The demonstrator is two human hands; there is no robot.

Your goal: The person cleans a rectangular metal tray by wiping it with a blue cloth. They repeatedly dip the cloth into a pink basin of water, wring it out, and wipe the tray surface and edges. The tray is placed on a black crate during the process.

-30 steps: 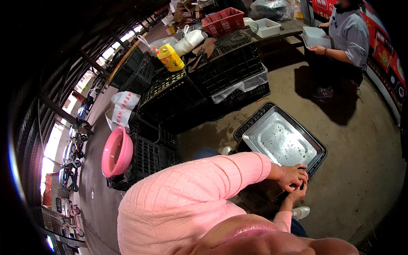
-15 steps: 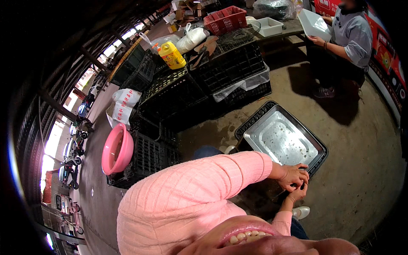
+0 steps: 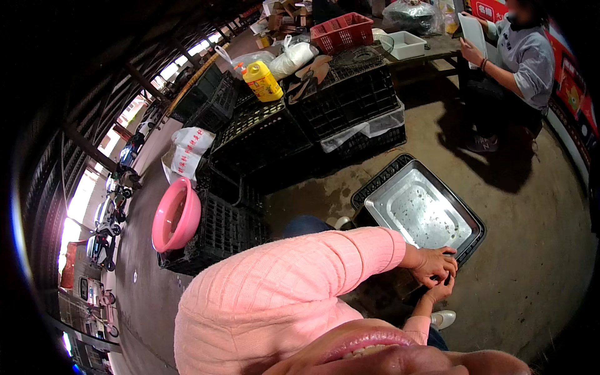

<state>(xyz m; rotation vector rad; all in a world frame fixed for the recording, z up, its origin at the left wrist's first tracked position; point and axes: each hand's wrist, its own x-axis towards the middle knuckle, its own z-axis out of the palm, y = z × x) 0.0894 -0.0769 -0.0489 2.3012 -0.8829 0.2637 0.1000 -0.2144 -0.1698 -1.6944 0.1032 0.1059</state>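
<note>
A shallow metal tray (image 3: 406, 197) with small dark bits scattered over its bottom lies on a black plastic crate (image 3: 382, 177) on the floor. At its near right corner my two hands meet. My left hand (image 3: 431, 265) comes in from the left in a pink sleeve, its fingers curled over. Just below it is my right hand (image 3: 439, 290), fingers bent up against the left ones. Both look closed around something small and dark that the fingers mostly hide; I cannot make out what it is.
Stacked black crates (image 3: 347, 94) stand beyond, bearing a yellow jug (image 3: 262, 82) and a red basket (image 3: 340, 33). A pink basin (image 3: 177, 215) sits on crates at left. Far right, a person (image 3: 525, 69) holds a white tray (image 3: 474, 40) near a table with a white bin (image 3: 406, 45).
The view has shifted slightly. My hands stay together by the tray's corner, the left fingers a little more curled. The other person has tilted the white tray more upright.
</note>
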